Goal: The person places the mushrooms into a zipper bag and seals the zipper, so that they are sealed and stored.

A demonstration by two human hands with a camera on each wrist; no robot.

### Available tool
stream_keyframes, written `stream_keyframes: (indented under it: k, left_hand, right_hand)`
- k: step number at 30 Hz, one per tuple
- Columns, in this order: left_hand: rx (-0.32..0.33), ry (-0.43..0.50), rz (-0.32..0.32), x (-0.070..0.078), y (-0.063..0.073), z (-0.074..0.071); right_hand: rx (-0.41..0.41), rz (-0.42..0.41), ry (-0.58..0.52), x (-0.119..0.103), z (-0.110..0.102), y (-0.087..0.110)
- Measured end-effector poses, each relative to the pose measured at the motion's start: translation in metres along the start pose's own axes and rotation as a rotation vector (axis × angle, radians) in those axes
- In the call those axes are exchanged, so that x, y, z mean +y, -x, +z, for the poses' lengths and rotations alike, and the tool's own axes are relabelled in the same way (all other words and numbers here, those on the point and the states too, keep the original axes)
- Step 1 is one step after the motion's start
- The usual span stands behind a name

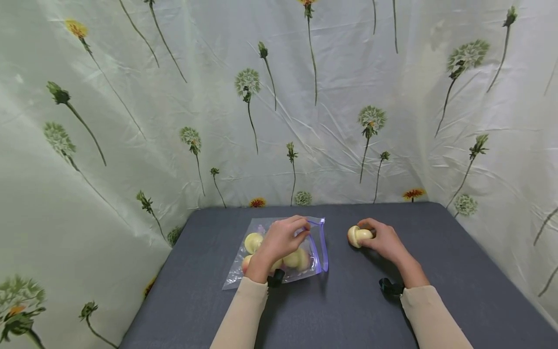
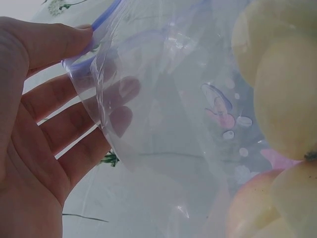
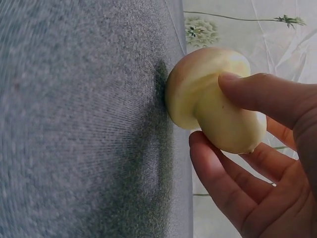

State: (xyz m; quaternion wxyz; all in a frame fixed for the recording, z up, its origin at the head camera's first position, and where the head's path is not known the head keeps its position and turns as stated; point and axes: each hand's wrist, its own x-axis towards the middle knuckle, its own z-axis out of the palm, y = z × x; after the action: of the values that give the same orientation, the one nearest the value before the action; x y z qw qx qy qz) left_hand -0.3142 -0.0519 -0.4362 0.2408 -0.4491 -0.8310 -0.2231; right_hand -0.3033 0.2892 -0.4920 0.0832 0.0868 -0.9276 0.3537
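Observation:
A clear zip bag with a purple zip edge lies on the table, holding several pale yellow mushrooms with a pinkish blush. My left hand pinches the bag's mouth; in the left wrist view the thumb lies on the purple zip strip and the fingertips show through the film. To the right of the bag, my right hand holds another mushroom by its stem between thumb and fingers. Its rounded cap faces the grey cloth, close over it, casting a shadow.
The dark grey table reaches back to a white curtain printed with dandelions, which also hangs along the left and right sides. Black wrist cameras sit on both wrists, below the hands.

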Motion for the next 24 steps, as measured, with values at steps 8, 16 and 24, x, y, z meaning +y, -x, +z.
stream_keyframes:
  k: [8, 16, 24]
  left_hand:
    - [-0.006, 0.003, -0.004, 0.0002, -0.0004, -0.0001]
    - [-0.003, -0.004, -0.014, 0.0001, 0.001, -0.0003]
    - [0.006, -0.005, -0.003, 0.0009, 0.001, -0.0003]
  right_hand:
    - [0.003, 0.003, -0.019, -0.0039, 0.0002, 0.0002]
    - [-0.023, 0.011, -0.046, -0.0058, 0.0018, 0.0014]
    - [-0.022, 0.007, -0.04, -0.0065, -0.0016, 0.0025]
